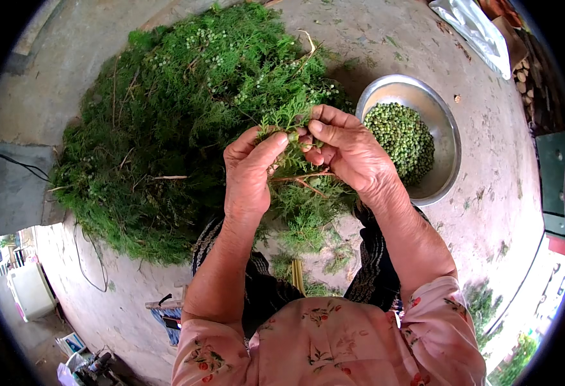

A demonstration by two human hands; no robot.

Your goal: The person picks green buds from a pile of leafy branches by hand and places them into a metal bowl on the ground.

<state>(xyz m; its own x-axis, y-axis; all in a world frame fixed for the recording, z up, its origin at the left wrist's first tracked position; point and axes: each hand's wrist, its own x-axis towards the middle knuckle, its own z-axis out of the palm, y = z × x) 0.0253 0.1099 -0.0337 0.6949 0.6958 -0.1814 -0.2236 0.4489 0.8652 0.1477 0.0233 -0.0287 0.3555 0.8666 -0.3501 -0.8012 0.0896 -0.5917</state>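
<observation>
A green conifer sprig (285, 116) with flat, scaly leaves is held up between my two hands. My left hand (252, 166) pinches it between thumb and index finger. The thumb and fingers of my right hand (347, 144) close on the sprig's other side, around small green cones; whether a cone is loose in the fingers is hard to see. Below the hands shows a thin brown twig (306, 177). Beyond and left of them lies a large heap of cut conifer branches (166, 111), with pale green cones on some. Just right of my right hand stands a metal basin (444, 159) partly filled with green cones (398, 142).
Leaf scraps lie over the concrete floor (490, 159). A white plastic sack (478, 36) and stacked firewood (524, 82) are at the far right. A black cable (89, 270) runs along the floor at left, near a white box (30, 292). A green metal object (555, 178) stands at the right edge.
</observation>
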